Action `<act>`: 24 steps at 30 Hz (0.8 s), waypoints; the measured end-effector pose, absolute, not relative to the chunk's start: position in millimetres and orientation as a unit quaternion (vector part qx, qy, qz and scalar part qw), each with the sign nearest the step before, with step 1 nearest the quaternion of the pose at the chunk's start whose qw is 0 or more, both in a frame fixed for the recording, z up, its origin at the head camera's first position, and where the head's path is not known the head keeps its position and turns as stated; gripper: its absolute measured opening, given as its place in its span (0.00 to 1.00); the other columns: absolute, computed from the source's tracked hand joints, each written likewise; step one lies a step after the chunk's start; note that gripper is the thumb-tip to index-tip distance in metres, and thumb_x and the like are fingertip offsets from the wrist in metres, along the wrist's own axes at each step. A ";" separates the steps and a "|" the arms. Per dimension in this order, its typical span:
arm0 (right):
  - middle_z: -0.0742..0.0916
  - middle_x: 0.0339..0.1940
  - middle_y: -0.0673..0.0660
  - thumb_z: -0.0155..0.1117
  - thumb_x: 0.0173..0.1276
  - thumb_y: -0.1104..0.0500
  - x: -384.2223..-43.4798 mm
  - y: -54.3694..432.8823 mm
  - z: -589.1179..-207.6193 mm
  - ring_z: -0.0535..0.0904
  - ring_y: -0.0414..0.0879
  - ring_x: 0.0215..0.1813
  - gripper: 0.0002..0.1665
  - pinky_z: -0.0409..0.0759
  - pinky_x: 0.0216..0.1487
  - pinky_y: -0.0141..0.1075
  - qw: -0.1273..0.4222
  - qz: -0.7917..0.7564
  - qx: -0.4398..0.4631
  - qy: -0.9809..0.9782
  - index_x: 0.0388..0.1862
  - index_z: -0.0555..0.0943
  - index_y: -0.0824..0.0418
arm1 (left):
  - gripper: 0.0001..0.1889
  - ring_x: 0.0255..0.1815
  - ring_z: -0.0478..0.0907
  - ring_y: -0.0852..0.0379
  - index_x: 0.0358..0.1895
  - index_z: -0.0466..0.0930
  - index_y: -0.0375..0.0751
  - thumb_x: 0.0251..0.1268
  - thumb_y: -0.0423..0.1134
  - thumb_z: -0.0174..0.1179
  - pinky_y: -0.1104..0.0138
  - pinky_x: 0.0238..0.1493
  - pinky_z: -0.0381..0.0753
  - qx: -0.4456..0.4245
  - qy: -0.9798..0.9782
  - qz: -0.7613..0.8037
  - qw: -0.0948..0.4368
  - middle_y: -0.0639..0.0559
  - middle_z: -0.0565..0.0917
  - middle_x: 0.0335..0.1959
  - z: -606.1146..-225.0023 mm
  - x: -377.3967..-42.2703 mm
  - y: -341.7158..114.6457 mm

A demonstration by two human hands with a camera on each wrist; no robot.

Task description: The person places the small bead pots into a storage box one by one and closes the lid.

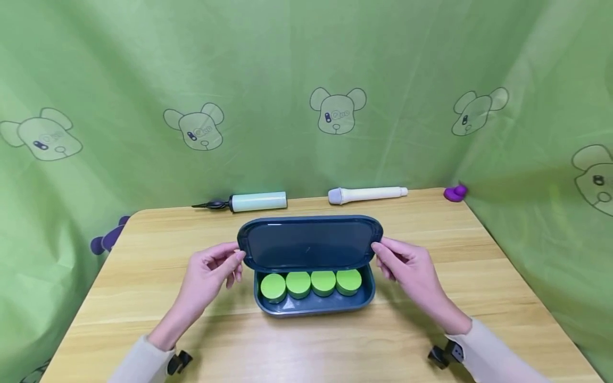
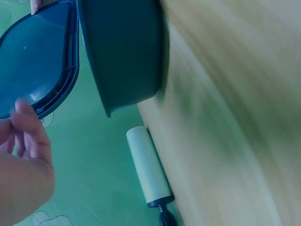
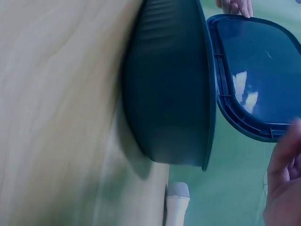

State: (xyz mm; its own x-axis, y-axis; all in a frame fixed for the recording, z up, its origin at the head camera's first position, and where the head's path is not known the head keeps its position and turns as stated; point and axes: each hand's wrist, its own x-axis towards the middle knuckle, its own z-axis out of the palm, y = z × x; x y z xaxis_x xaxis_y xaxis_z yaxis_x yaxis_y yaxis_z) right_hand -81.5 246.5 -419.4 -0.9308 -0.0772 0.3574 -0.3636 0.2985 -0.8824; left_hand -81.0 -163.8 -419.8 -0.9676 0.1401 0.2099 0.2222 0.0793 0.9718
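A dark blue oval lid (image 1: 308,243) is held tilted above a dark blue box (image 1: 316,307), its underside toward me. My left hand (image 1: 209,270) pinches the lid's left end between thumb and fingers. At the opposite end, my right hand (image 1: 406,266) pinches it the same way. Inside the box stands a row of several round green-topped pieces (image 1: 298,284), their rear parts partly hidden by the lid. Both wrist views show the box's outer wall (image 2: 124,52) with the raised lid (image 3: 258,70) beside it.
Along the table's back edge lie a pale blue hand pump (image 1: 258,201) with a black nozzle and a white microphone-shaped object (image 1: 369,194). A purple object (image 1: 455,193) sits at the back right corner. Green printed cloth (image 1: 268,106) hangs behind the wooden table (image 1: 158,244).
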 end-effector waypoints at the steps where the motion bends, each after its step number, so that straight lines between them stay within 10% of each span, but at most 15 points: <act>1: 0.86 0.26 0.58 0.65 0.84 0.64 -80.8 247.7 -418.4 0.81 0.45 0.27 0.11 0.79 0.25 0.33 0.111 0.582 0.145 -0.792 0.40 0.89 0.66 | 0.10 0.29 0.87 0.52 0.56 0.88 0.27 0.80 0.30 0.65 0.64 0.26 0.86 -0.133 -0.729 -0.671 0.025 0.35 0.89 0.34 -419.0 -80.8 -164.6; 6: 0.93 0.42 0.61 0.60 0.83 0.72 -80.1 255.9 -422.1 0.89 0.45 0.36 0.17 0.85 0.33 0.33 0.092 0.584 0.185 -0.785 0.65 0.86 0.72 | 0.14 0.33 0.92 0.46 0.64 0.84 0.25 0.81 0.26 0.61 0.62 0.31 0.89 -0.165 -0.718 -0.676 -0.012 0.34 0.91 0.47 -419.3 -81.2 -168.4; 11: 0.91 0.57 0.58 0.53 0.85 0.72 -82.5 257.5 -433.2 0.88 0.41 0.43 0.20 0.85 0.36 0.32 0.090 0.580 0.179 -0.790 0.67 0.85 0.69 | 0.15 0.30 0.89 0.50 0.64 0.84 0.28 0.82 0.31 0.63 0.66 0.35 0.87 -0.144 -0.732 -0.665 -0.036 0.40 0.91 0.44 -426.9 -83.5 -164.8; 24: 0.78 0.31 0.48 0.71 0.73 0.66 -91.6 248.7 -452.7 0.73 0.43 0.30 0.28 0.74 0.31 0.34 0.075 0.402 0.186 -0.893 0.70 0.80 0.51 | 0.24 0.30 0.77 0.56 0.67 0.84 0.42 0.69 0.29 0.74 0.69 0.30 0.77 -0.156 -0.844 -0.514 -0.007 0.53 0.80 0.31 -453.2 -94.0 -146.9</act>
State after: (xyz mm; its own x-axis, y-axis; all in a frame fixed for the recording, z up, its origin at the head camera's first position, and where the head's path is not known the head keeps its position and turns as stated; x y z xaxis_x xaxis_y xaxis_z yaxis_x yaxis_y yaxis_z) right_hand -91.6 248.7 -452.7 -0.9193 -0.2730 0.2834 -0.3932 0.6069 -0.6907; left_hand -94.0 -146.9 -453.2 -0.9511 0.2704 0.1495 0.2570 0.4236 0.8687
